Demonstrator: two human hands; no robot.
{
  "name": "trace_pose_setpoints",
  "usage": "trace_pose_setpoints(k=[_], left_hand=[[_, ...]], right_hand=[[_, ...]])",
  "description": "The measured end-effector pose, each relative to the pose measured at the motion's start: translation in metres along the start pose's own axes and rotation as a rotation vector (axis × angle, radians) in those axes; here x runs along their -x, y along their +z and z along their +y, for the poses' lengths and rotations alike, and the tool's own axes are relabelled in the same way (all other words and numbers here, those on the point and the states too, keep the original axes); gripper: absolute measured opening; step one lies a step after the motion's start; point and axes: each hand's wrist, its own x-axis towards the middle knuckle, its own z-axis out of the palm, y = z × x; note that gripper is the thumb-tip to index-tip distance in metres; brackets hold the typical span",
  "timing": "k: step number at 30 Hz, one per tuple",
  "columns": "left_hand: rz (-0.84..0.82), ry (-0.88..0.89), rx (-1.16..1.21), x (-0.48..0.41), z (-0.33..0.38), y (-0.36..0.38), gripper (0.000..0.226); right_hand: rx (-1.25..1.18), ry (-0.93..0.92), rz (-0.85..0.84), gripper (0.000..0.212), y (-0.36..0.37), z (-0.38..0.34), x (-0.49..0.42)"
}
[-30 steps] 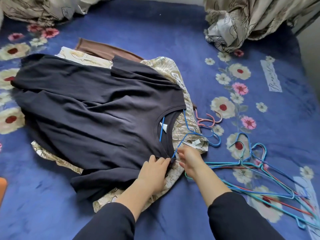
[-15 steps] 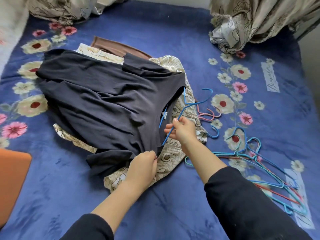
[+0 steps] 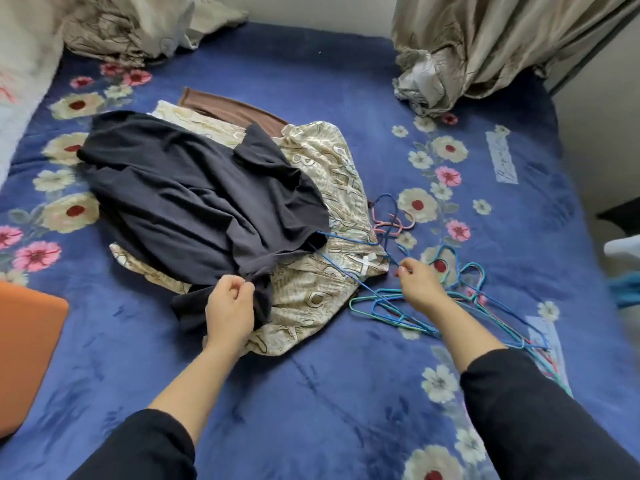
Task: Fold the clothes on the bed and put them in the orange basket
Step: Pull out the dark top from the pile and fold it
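Left hand (image 3: 230,306) grips dark navy fabric shirt (image 3: 194,202). Right hand (image 3: 419,284) pinches thin blue wire hanger (image 3: 349,240). Hanger end tucked under shirt edge, way out looks rightward.

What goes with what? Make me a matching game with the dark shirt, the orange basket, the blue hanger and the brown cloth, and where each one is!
Things
1. dark shirt
2. orange basket
3. blue hanger
4. brown cloth

Places
a. at the left edge of the view
b. pinched by the right hand
c. peeking out from under the patterned cloth
d. gripped by the left hand

Pairs: 1-d, 2-a, 3-b, 4-c
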Motion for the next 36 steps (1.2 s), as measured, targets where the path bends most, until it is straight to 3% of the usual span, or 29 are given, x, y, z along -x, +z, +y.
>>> trace_pose_setpoints(k=[4, 9, 13, 16, 20, 23, 26, 28, 31, 33, 36], left_hand=[[0.075, -0.141, 0.194, -0.004, 0.014, 0.021, 0.011], [0.1, -0.181, 0.1, 0.0, 0.017, 0.043, 0.011], [0.026, -0.1, -0.032, 0.004, 0.02, 0.06, 0.02], [-0.046, -0.046, -0.089, 0.008, 0.022, 0.063, 0.031], [-0.05, 0.022, -0.154, 0.018, 0.022, 0.047, 0.036], [-0.059, 0.09, -0.183, 0.02, 0.031, 0.021, 0.008], [-0.182, 0.073, -0.109, 0.027, 0.046, -0.017, 0.024], [-0.318, 0.002, -0.04, 0.038, 0.058, -0.047, 0.011], [-0.51, -0.125, 0.142, 0.063, 0.079, -0.092, 0.01], [-0.636, -0.169, 0.231, 0.08, 0.093, -0.122, 0.012], [-0.778, -0.158, 0.24, 0.096, 0.115, -0.166, 0.018]], right_hand=[[-0.072, 0.027, -0.034, 0.024, -0.029, 0.082, 0.019], [0.021, 0.141, -0.041, 0.022, -0.06, 0.149, 0.013], [0.251, 0.352, 0.228, 0.031, -0.062, 0.165, -0.007], [0.286, 0.346, 0.158, 0.035, -0.038, 0.15, -0.01], [0.136, 0.146, -0.024, 0.037, 0.021, 0.112, 0.005], [-0.048, 0.009, -0.11, 0.051, 0.053, 0.058, 0.028], [-0.174, -0.128, -0.123, 0.081, 0.074, -0.002, 0.06], [-0.137, -0.187, -0.086, 0.099, 0.082, -0.035, 0.081], [-0.009, -0.201, -0.038, 0.111, 0.087, -0.069, 0.111], [0.027, -0.13, -0.025, 0.105, 0.091, -0.082, 0.127], [0.0, -0.031, 0.036, 0.063, 0.092, -0.094, 0.139]])
